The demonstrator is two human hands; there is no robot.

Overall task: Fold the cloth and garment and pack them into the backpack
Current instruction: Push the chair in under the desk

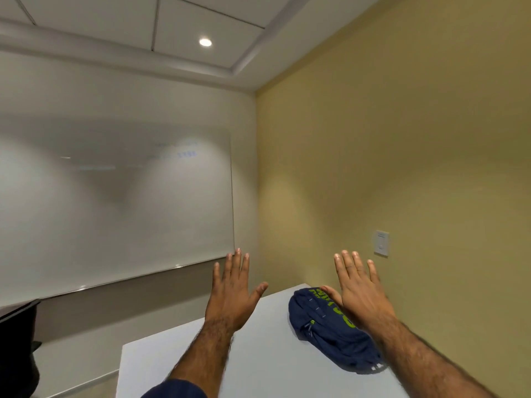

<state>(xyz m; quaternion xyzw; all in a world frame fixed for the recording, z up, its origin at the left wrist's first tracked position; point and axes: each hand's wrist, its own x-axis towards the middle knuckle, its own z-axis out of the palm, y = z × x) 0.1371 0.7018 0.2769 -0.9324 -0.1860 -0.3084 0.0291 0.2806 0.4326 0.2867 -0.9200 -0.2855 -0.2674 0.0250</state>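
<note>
A navy backpack with lime-green lettering lies on its side at the right of a white table. My left hand is raised above the table's far edge, palm away from me, fingers spread, holding nothing. My right hand is raised too, fingers spread and empty; it hangs in front of the backpack's upper right part and hides some of the lettering. No cloth or garment shows in this view.
A large whiteboard covers the left wall. The yellow wall on the right carries a light switch close behind the table. A dark object stands at the far left edge.
</note>
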